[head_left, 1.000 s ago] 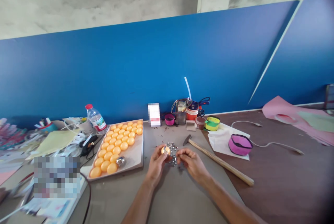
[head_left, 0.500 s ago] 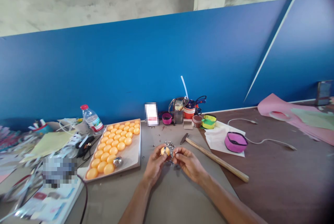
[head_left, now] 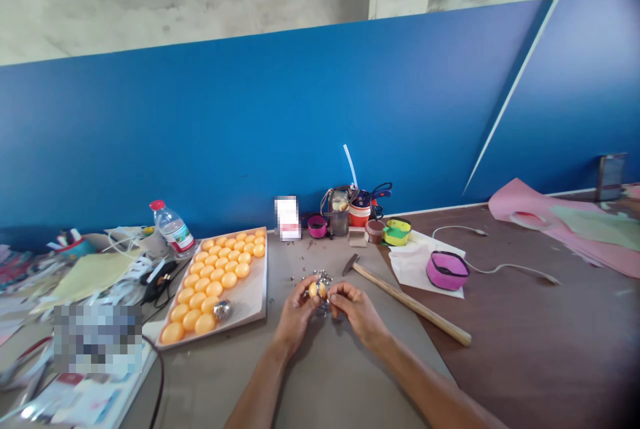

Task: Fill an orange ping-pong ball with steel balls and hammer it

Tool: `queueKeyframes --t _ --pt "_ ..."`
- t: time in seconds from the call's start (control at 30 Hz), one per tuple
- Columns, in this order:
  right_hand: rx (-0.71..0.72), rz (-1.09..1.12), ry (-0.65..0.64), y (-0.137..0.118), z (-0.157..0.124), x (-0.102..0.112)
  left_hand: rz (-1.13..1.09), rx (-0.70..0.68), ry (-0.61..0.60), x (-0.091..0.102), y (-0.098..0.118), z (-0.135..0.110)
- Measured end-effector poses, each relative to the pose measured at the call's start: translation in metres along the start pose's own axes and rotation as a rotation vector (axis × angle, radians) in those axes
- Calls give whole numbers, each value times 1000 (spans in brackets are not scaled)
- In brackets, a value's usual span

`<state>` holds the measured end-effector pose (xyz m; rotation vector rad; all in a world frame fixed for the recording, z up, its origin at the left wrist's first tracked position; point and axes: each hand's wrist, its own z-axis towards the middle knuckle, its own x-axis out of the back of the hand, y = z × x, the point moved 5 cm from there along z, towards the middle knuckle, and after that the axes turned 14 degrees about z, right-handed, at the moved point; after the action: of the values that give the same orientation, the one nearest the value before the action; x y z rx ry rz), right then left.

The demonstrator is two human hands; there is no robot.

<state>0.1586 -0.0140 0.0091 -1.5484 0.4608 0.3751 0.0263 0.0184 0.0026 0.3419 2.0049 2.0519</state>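
Between the fingers and thumb of my left hand [head_left: 296, 317] is an orange ball [head_left: 317, 290], like a ping-pong ball, with some shiny silver bits on it. My right hand [head_left: 359, 314] is pinched closed just to the right of the ball; whatever its fingertips hold is too small to make out. Loose silver beads or studs [head_left: 324, 276] lie on the grey mat [head_left: 320, 376] around and behind the fingers. To the left, a shallow white tray [head_left: 253, 306] carries rows of plain orange balls [head_left: 215, 275] and one ball covered in silver [head_left: 223, 310].
A hammer [head_left: 410, 304] lies slanting to the right of my hands. Beyond it are a purple mesh holder [head_left: 447, 270] on white paper and a white cable [head_left: 515, 270]. Small containers [head_left: 360, 216] stand by the blue partition [head_left: 280, 122]. A water bottle [head_left: 173, 229] and clutter fill the left.
The view has shifted slightly, so the table things sit a little further left. The ball has turned a little in my left hand, and my right fingertips are nearer to it.
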Motion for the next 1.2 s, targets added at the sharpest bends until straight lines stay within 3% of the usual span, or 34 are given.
queueKeyframes --t 0.17,0.57,1.2 --pt "0 -86 18 1 -1 -1 55 21 17 -1 4 -1" --pt "-29 -41 4 8 0 0 171 -3 21 -3 5 -2" --pt "-129 59 30 16 0 3 527 -246 57 -4 14 -6"
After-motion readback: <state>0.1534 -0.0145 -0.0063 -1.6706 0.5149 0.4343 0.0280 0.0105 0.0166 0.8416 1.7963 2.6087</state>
